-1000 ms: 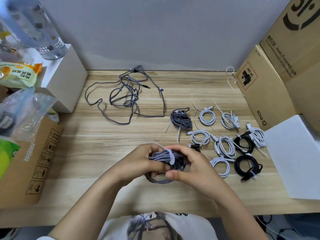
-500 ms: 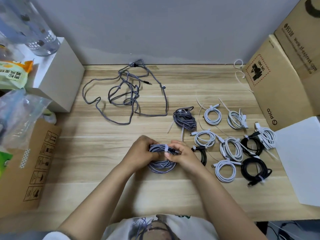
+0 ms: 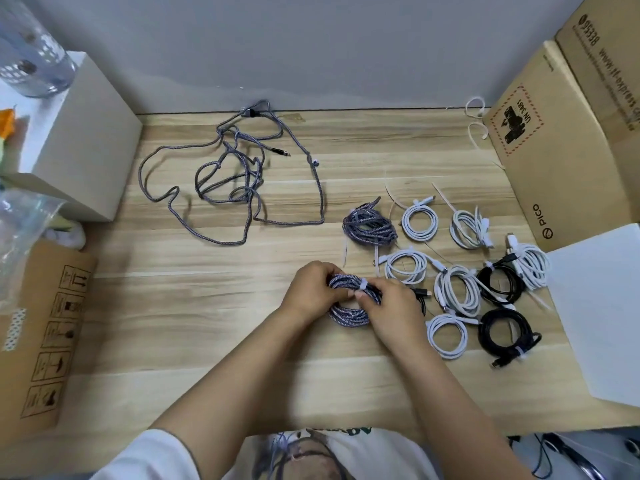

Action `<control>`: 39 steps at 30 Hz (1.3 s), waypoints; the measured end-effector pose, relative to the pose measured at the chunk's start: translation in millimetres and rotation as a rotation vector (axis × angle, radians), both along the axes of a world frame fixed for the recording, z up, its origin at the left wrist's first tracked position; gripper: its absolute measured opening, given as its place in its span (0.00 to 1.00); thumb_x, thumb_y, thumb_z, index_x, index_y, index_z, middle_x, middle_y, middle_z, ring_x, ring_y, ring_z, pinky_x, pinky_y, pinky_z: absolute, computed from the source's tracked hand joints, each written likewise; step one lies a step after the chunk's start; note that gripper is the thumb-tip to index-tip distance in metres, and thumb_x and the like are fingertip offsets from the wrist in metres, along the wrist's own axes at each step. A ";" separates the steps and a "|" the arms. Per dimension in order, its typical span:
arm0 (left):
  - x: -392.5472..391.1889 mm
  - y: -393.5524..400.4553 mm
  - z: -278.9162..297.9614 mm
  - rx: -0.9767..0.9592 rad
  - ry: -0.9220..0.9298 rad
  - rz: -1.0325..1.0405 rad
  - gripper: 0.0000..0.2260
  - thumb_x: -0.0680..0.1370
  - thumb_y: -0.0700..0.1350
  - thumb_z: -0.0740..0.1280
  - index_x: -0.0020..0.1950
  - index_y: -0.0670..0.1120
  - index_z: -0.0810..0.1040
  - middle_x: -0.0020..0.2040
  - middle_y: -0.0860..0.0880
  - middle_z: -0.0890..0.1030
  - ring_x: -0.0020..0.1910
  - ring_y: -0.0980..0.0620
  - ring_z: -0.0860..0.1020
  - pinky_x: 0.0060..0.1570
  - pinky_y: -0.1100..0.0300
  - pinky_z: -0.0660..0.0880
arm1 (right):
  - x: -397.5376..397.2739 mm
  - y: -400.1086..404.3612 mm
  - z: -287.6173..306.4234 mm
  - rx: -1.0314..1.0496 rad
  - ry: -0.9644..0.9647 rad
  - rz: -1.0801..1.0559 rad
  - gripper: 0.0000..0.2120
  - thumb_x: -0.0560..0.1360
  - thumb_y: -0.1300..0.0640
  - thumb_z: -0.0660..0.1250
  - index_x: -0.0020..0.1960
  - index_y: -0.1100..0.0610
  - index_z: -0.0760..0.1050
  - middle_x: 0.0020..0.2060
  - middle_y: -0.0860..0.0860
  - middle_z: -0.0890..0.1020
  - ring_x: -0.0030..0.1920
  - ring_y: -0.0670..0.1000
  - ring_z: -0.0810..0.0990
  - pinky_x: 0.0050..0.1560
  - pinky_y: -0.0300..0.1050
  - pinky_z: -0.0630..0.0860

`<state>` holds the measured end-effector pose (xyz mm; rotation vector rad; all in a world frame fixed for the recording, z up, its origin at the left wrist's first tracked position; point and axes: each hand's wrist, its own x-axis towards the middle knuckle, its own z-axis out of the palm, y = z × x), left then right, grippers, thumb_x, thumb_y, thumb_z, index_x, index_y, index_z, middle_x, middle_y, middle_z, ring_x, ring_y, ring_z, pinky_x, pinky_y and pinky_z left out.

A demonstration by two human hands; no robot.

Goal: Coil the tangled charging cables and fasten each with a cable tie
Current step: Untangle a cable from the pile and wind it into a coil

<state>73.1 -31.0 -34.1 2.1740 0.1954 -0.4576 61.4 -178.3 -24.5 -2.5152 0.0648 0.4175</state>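
Both hands have lowered the grey braided coil [image 3: 348,315] onto the counter [image 3: 207,341] — a second ago it was held up nearer the body. The left hand [image 3: 309,289] grips its left side; the right hand [image 3: 389,306] pinches at the white cable tie [image 3: 362,285]. The tangled grey cable [image 3: 239,181] lies unchanged at the back.
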 end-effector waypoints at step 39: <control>30.5 207.4 102.7 -0.419 -0.364 0.907 0.10 0.81 0.44 0.60 0.42 0.48 0.78 0.19 0.58 0.62 0.19 0.62 0.56 0.20 0.68 0.51 | 105.2 109.5 15.3 0.864 -0.011 -0.528 0.11 0.72 0.59 0.71 0.36 0.51 0.71 0.39 0.49 0.77 0.39 0.49 0.72 0.43 0.44 0.69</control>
